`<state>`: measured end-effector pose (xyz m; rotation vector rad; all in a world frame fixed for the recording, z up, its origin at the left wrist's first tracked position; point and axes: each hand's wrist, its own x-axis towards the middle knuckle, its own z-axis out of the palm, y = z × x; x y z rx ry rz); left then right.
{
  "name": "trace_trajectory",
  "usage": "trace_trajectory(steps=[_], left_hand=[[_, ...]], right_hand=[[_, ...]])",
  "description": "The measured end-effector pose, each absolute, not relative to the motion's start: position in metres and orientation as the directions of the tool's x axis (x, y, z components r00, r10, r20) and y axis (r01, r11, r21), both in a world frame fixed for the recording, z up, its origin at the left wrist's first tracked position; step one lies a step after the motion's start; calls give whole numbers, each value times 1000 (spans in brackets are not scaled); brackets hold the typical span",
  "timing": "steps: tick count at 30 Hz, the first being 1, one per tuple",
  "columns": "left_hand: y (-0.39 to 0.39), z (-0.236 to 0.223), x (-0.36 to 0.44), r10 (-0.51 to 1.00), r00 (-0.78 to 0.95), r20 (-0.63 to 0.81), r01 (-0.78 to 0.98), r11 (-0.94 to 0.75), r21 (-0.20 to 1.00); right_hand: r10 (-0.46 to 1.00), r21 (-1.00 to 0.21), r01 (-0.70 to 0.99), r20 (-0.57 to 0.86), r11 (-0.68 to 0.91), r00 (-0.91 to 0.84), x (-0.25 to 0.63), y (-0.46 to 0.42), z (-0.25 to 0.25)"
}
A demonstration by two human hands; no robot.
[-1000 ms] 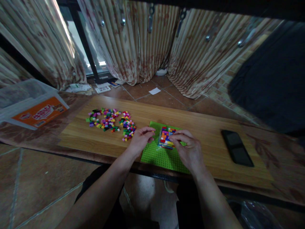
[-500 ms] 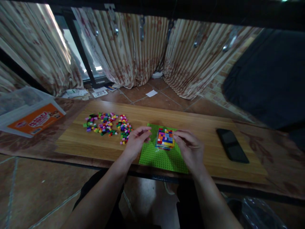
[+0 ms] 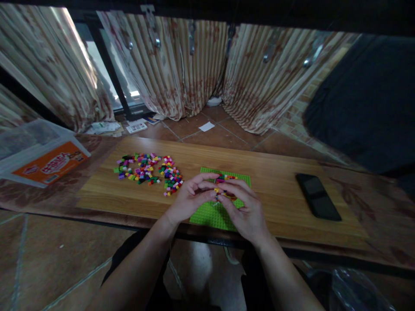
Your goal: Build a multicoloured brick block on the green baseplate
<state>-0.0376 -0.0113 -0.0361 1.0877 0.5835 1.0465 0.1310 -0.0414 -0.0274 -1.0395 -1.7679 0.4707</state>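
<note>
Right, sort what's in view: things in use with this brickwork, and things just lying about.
In use:
- yellow brick, at both hands' fingers
- bricks on the board, partly hidden
- green board
- loose bricks, probably

Lying about, it seems:
- phone
- white paper on the floor
- clear box

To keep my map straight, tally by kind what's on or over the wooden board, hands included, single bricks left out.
Green baseplate: 1
Brick build, mostly hidden: 1
Black phone: 1
Left hand and right hand: 2
Total: 5
</note>
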Motion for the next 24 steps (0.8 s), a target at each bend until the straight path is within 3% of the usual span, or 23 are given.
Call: trace_trajectory(steps=[14,24], left_hand=[[-13,-41,-34,889,446,101,-367,79,927],[-16,-34,-34,882,464,85,-321,77,944]], right_hand=[[772,-616,503,609,606,-185,128,-43,-32],[815,-680,476,558,557,-157,129,-44,-31]])
